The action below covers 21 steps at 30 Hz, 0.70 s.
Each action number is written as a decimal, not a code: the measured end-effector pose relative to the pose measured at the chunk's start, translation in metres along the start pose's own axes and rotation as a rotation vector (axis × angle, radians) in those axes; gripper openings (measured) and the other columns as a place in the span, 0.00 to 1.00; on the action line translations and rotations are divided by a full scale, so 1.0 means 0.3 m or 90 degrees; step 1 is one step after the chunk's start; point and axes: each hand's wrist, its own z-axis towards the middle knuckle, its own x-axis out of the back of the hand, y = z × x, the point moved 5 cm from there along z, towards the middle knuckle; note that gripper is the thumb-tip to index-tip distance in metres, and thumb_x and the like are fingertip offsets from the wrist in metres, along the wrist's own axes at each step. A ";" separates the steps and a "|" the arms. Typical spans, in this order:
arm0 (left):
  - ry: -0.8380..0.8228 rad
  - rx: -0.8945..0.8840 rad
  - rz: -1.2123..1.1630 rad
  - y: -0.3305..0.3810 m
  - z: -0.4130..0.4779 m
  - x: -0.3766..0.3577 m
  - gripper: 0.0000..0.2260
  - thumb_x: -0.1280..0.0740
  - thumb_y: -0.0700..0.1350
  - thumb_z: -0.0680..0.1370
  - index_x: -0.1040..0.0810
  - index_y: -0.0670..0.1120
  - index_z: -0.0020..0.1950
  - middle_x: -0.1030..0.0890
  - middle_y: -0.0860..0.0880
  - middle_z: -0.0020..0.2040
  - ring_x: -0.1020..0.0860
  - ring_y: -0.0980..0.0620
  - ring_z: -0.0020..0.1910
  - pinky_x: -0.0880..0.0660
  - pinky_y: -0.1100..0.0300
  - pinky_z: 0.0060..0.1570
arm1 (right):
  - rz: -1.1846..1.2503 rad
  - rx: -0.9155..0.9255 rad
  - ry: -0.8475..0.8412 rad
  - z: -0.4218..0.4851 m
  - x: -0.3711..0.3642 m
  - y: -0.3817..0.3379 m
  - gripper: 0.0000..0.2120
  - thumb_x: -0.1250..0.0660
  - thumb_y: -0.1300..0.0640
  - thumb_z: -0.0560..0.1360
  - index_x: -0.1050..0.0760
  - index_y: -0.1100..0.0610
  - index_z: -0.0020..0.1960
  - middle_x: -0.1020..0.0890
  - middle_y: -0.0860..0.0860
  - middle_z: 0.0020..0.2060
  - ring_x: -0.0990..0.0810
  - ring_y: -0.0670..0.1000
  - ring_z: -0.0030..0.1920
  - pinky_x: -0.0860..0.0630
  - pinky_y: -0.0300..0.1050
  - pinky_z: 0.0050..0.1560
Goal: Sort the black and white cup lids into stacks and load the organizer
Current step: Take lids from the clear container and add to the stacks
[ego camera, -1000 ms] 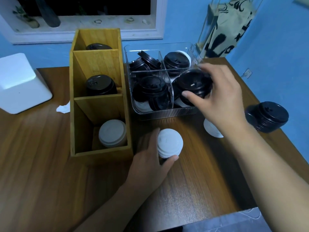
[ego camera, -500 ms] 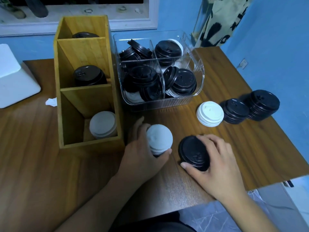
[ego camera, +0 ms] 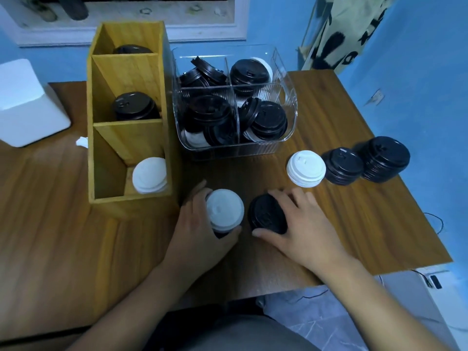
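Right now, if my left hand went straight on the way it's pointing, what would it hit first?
Left hand, holding the white-topped stack, would likely meet the clear bin first; depth unclear.

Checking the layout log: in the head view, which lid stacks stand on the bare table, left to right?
White-topped stack in the left hand → black lids under the right hand → white stack → short black stack → taller black stack.

It looked like a home room: blue walls (ego camera: 417, 59), a white-framed window (ego camera: 152, 34), a wooden table (ego camera: 63, 224).
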 end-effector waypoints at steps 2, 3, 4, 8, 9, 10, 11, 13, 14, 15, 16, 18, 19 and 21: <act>-0.005 0.001 -0.011 0.002 -0.005 0.001 0.45 0.20 0.56 0.68 0.39 0.46 0.77 0.37 0.48 0.78 0.36 0.55 0.73 0.40 0.65 0.69 | 0.046 0.020 -0.012 -0.011 -0.002 -0.001 0.42 0.35 0.27 0.69 0.35 0.46 0.77 0.31 0.45 0.67 0.32 0.50 0.66 0.27 0.52 0.64; -0.012 -0.003 -0.018 0.005 -0.004 0.003 0.46 0.21 0.57 0.68 0.41 0.47 0.79 0.38 0.49 0.78 0.38 0.57 0.74 0.42 0.66 0.70 | 0.086 0.036 -0.033 -0.017 -0.003 0.008 0.41 0.34 0.29 0.70 0.36 0.46 0.77 0.33 0.43 0.71 0.35 0.48 0.71 0.30 0.53 0.67; -0.018 -0.013 -0.018 0.010 -0.002 0.005 0.47 0.21 0.57 0.68 0.43 0.48 0.80 0.39 0.50 0.79 0.40 0.59 0.74 0.43 0.66 0.70 | 0.115 0.055 -0.056 -0.022 -0.002 0.015 0.40 0.33 0.32 0.70 0.36 0.45 0.78 0.34 0.42 0.74 0.38 0.47 0.74 0.32 0.55 0.70; -0.034 -0.078 0.028 0.041 0.012 0.005 0.45 0.23 0.60 0.69 0.40 0.49 0.79 0.40 0.51 0.80 0.41 0.56 0.76 0.40 0.58 0.72 | 0.155 0.067 -0.079 -0.013 -0.007 0.045 0.40 0.24 0.38 0.68 0.33 0.46 0.76 0.30 0.41 0.71 0.35 0.45 0.72 0.32 0.53 0.72; -0.037 -0.092 0.036 0.049 0.012 0.004 0.44 0.23 0.61 0.69 0.38 0.49 0.79 0.40 0.51 0.80 0.40 0.53 0.77 0.39 0.55 0.72 | 0.177 0.056 -0.071 -0.006 -0.008 0.048 0.40 0.23 0.38 0.67 0.32 0.46 0.76 0.29 0.41 0.69 0.34 0.46 0.70 0.32 0.51 0.72; -0.038 -0.106 0.046 0.056 0.012 0.005 0.43 0.24 0.62 0.69 0.37 0.49 0.78 0.40 0.51 0.80 0.39 0.50 0.77 0.38 0.53 0.72 | 0.202 0.043 -0.062 0.000 -0.008 0.051 0.41 0.23 0.37 0.66 0.32 0.47 0.75 0.28 0.42 0.67 0.32 0.46 0.69 0.32 0.50 0.72; -0.039 -0.120 0.061 0.061 0.009 0.004 0.42 0.25 0.62 0.69 0.36 0.49 0.77 0.39 0.50 0.79 0.39 0.49 0.77 0.39 0.53 0.71 | 0.223 0.028 -0.054 0.004 -0.008 0.054 0.41 0.23 0.35 0.66 0.31 0.47 0.74 0.28 0.42 0.65 0.31 0.46 0.68 0.32 0.48 0.71; -0.043 -0.142 0.093 0.062 0.006 0.000 0.40 0.26 0.63 0.69 0.34 0.50 0.76 0.38 0.50 0.79 0.39 0.49 0.77 0.39 0.53 0.71 | 0.205 0.024 -0.036 0.004 -0.010 0.056 0.42 0.25 0.32 0.65 0.30 0.48 0.74 0.29 0.43 0.62 0.30 0.47 0.65 0.30 0.47 0.69; -0.044 -0.145 0.100 0.061 0.005 -0.001 0.40 0.26 0.63 0.69 0.33 0.50 0.76 0.38 0.50 0.79 0.39 0.49 0.77 0.39 0.53 0.72 | 0.170 0.036 -0.029 0.003 -0.013 0.052 0.42 0.27 0.31 0.65 0.30 0.48 0.73 0.30 0.43 0.61 0.30 0.47 0.64 0.29 0.46 0.67; -0.044 -0.145 0.101 0.057 0.006 -0.004 0.40 0.26 0.63 0.69 0.33 0.50 0.76 0.37 0.50 0.78 0.39 0.49 0.77 0.38 0.53 0.72 | 0.141 0.044 -0.024 0.002 -0.019 0.047 0.42 0.28 0.29 0.65 0.29 0.48 0.73 0.30 0.44 0.60 0.30 0.48 0.63 0.28 0.46 0.66; -0.042 -0.141 0.097 0.055 0.006 -0.006 0.39 0.26 0.62 0.70 0.33 0.49 0.76 0.36 0.50 0.78 0.38 0.49 0.77 0.38 0.53 0.72 | 0.126 0.048 -0.020 0.003 -0.023 0.042 0.42 0.29 0.28 0.65 0.29 0.48 0.73 0.30 0.44 0.59 0.30 0.48 0.63 0.27 0.46 0.64; -0.027 -0.124 0.076 0.055 0.008 -0.003 0.36 0.26 0.60 0.71 0.32 0.49 0.75 0.34 0.50 0.76 0.36 0.50 0.75 0.36 0.55 0.72 | 0.131 0.041 -0.020 0.015 -0.024 0.037 0.42 0.30 0.27 0.64 0.30 0.46 0.71 0.31 0.44 0.58 0.30 0.48 0.62 0.26 0.48 0.62; -0.017 -0.115 0.064 0.055 0.010 0.000 0.34 0.26 0.60 0.73 0.31 0.48 0.74 0.33 0.50 0.75 0.35 0.50 0.74 0.36 0.57 0.71 | 0.134 0.036 -0.025 0.027 -0.023 0.037 0.41 0.30 0.26 0.63 0.30 0.45 0.70 0.31 0.43 0.58 0.30 0.48 0.62 0.26 0.48 0.62; -0.002 -0.102 0.057 0.057 0.011 0.005 0.30 0.29 0.60 0.74 0.29 0.48 0.72 0.31 0.50 0.73 0.35 0.52 0.72 0.39 0.63 0.71 | 0.129 0.031 -0.049 0.050 -0.024 0.039 0.42 0.29 0.25 0.61 0.32 0.41 0.70 0.33 0.42 0.58 0.31 0.47 0.62 0.26 0.49 0.62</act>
